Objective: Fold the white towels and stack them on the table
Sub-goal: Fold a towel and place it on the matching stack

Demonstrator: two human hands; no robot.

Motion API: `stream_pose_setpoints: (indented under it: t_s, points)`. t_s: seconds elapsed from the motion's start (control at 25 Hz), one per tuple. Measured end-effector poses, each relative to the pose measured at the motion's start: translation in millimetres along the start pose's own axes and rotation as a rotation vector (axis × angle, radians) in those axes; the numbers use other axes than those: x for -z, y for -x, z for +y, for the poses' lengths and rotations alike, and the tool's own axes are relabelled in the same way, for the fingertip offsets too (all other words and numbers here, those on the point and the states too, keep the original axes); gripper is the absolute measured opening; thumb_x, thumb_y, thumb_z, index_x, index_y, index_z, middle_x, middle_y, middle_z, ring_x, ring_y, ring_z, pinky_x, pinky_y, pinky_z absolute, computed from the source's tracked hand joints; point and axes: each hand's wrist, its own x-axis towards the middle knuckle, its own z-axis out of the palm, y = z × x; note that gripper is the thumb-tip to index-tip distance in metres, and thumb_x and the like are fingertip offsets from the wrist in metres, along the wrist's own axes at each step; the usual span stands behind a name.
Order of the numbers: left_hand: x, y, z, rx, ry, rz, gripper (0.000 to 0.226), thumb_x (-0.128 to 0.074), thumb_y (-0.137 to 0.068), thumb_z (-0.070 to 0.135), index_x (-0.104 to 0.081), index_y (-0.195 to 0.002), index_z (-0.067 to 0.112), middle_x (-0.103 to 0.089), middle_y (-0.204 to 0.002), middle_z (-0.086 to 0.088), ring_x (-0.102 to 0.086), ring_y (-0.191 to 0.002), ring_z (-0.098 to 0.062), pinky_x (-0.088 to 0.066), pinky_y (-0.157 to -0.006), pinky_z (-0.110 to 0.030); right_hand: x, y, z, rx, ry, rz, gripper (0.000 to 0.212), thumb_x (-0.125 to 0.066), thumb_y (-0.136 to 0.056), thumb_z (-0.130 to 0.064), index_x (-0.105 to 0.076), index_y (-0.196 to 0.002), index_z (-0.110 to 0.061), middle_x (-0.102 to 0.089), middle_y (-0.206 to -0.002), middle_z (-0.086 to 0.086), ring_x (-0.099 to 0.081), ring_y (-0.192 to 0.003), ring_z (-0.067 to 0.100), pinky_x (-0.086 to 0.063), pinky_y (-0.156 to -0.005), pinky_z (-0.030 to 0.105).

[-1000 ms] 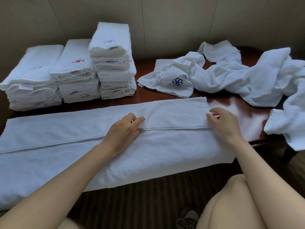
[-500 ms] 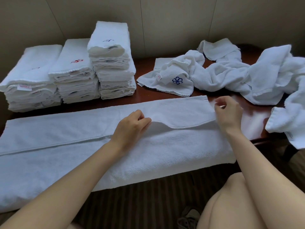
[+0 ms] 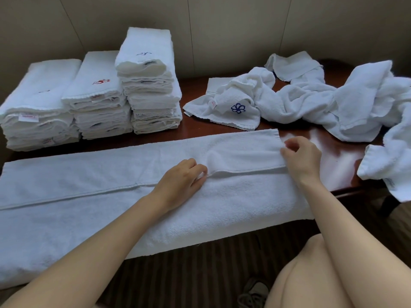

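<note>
A long white towel [image 3: 93,196] lies spread lengthwise across the front of the dark wooden table [image 3: 195,85], its near part hanging over the edge. Its far strip is folded toward me, ending in a hem line across the middle. My left hand [image 3: 180,181] pinches that hem near the towel's middle. My right hand [image 3: 300,158] pinches the folded strip at the towel's right end. Three stacks of folded white towels [image 3: 146,85] stand at the back left, the rightmost one tallest.
A heap of loose white towels [image 3: 322,101] covers the back right of the table, one with a blue flower emblem [image 3: 238,107]. Another towel [image 3: 387,165] hangs off the right edge. A wall runs close behind. My knees and a shoe [image 3: 253,292] are below the table's front.
Both hands lifted the folded hem, raising a loose arch between them, then laid it back down flatter. My right hand moved slightly farther away along the right end.
</note>
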Motion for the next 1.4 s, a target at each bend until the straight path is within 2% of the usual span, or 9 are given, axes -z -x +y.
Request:
stream_pose_setpoints:
  t_s: [0.2, 0.32, 0.48, 0.64, 0.8, 0.92, 1.12, 1.32, 1.4]
  points:
    - [1.0, 4.4, -1.6, -0.062, -0.068, 0.111, 0.024, -0.052, -0.089, 0.026, -0.071, -0.086, 0.012, -0.056, -0.076, -0.001, -0.052, -0.067, -0.016, -0.040, -0.065, -0.031, -1.6, -5.5, 14.0, 0.036, 0.196, -0.035, 0.028, -0.051, -0.085, 0.006, -0.064, -0.110, 0.001, -0.060, -0.115, 0.023, -0.052, -0.108, 0.036, -0.035, -0.089, 0.029]
    - [3.8, 6.1, -1.8, 0.077, -0.086, 0.205, 0.033, -0.045, -0.090, 0.032, -0.070, -0.097, 0.013, -0.063, -0.100, -0.007, -0.060, -0.093, -0.023, -0.045, -0.084, -0.039, -8.6, 3.7, 6.4, 0.142, 0.362, 0.003, 0.037, -0.049, -0.085, 0.004, -0.060, -0.120, -0.004, -0.052, -0.126, 0.021, -0.043, -0.118, 0.041, -0.031, -0.099, 0.041]
    - [19.7, 18.6, -8.6, 0.521, -0.139, -0.237, 0.060, -0.029, -0.098, 0.051, -0.018, -0.151, 0.024, -0.008, -0.159, -0.009, -0.006, -0.146, -0.023, -0.009, -0.117, -0.038, -43.2, 38.5, -52.3, 0.594, 0.253, -0.255, 0.032, -0.054, -0.089, -0.005, -0.062, -0.120, -0.001, -0.056, -0.126, 0.023, -0.050, -0.119, 0.040, -0.038, -0.101, 0.046]
    - [44.2, 58.7, -17.4, 0.390, -0.010, -0.410, 0.061, -0.029, -0.096, 0.057, -0.026, -0.149, 0.027, -0.015, -0.159, 0.000, -0.011, -0.146, -0.013, -0.010, -0.117, -0.029, -93.3, 90.6, -99.2, 0.758, 0.257, -0.621, 0.038, -0.046, -0.099, -0.021, -0.050, -0.136, -0.013, -0.044, -0.143, 0.010, -0.037, -0.135, 0.026, -0.032, -0.108, 0.039]
    - [81.2, 72.9, -35.4, 0.491, 0.249, -0.001, 0.037, -0.044, -0.099, 0.035, -0.064, -0.121, 0.013, -0.061, -0.127, -0.001, -0.054, -0.119, -0.012, -0.034, -0.097, -0.016, -121.2, 107.3, -122.4, 0.800, 0.213, -0.546, 0.036, -0.048, -0.097, -0.022, -0.057, -0.130, -0.012, -0.051, -0.137, 0.014, -0.044, -0.129, 0.032, -0.038, -0.101, 0.044]
    - [78.8, 78.8, -73.1, 0.576, -0.160, -0.192, 0.052, -0.028, -0.099, 0.046, -0.032, -0.147, 0.024, -0.024, -0.156, -0.002, -0.020, -0.144, -0.016, -0.016, -0.113, -0.031, -139.8, 117.6, -145.6, 0.816, 0.249, -0.549, 0.045, -0.046, -0.099, -0.027, -0.042, -0.142, -0.020, -0.039, -0.148, 0.010, -0.032, -0.139, 0.027, -0.030, -0.107, 0.045]
    - [96.0, 143.8, -121.7, 0.676, -0.232, -0.368, 0.062, -0.018, -0.096, 0.060, -0.005, -0.151, 0.035, 0.001, -0.160, 0.007, 0.001, -0.147, -0.010, -0.004, -0.117, -0.033, -157.8, 126.0, -142.0, 0.718, 0.589, -0.899, 0.056, -0.018, -0.098, -0.056, -0.010, -0.150, -0.038, 0.001, -0.160, -0.004, 0.003, -0.147, 0.015, -0.002, -0.118, 0.044]
    - [132.0, 214.4, -147.8, 1.072, -0.391, -0.304, 0.064, -0.017, -0.094, 0.062, -0.013, -0.151, 0.033, -0.003, -0.160, -0.002, 0.001, -0.147, -0.021, -0.004, -0.117, -0.043, -157.3, 153.2, -160.8, 0.782, 0.365, -0.698, 0.045, -0.040, -0.100, -0.032, -0.033, -0.144, -0.027, -0.034, -0.148, 0.001, -0.028, -0.138, 0.021, -0.024, -0.110, 0.040]
    - [140.0, 229.6, -141.3, 1.075, -0.547, -0.156, 0.057, -0.027, -0.096, 0.056, -0.035, -0.145, 0.027, -0.017, -0.157, -0.013, -0.008, -0.145, -0.027, -0.010, -0.115, -0.045, -152.8, 178.4, -181.4, 0.837, 0.153, -0.800, 0.040, -0.048, -0.097, -0.029, -0.044, -0.137, -0.026, -0.047, -0.138, -0.001, -0.041, -0.127, 0.020, -0.034, -0.104, 0.037]
